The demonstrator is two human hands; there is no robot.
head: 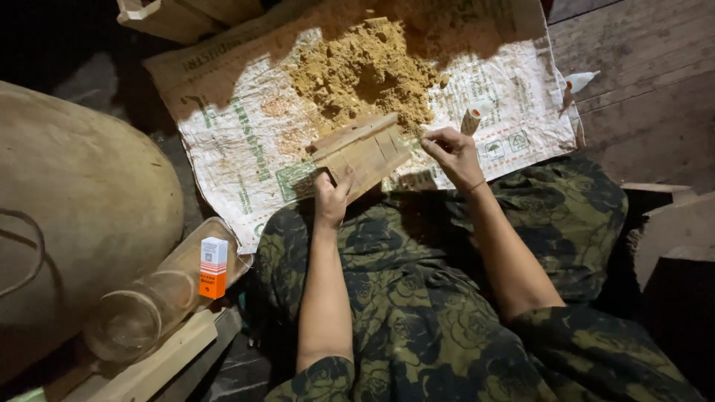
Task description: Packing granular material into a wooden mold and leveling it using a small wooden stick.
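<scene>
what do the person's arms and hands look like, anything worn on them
Both forearms are bare up to about the elbow, where short sleeves of dark green cloth with a black floral print begin. The left hand shows no glove, ring or band. The right hand is ungloved too, with a thin dark band around its wrist. No watch shows.

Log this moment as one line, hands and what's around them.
left hand: grips wooden block | right hand: at block's end, grip unclear | sawdust pile on printed sack
</scene>
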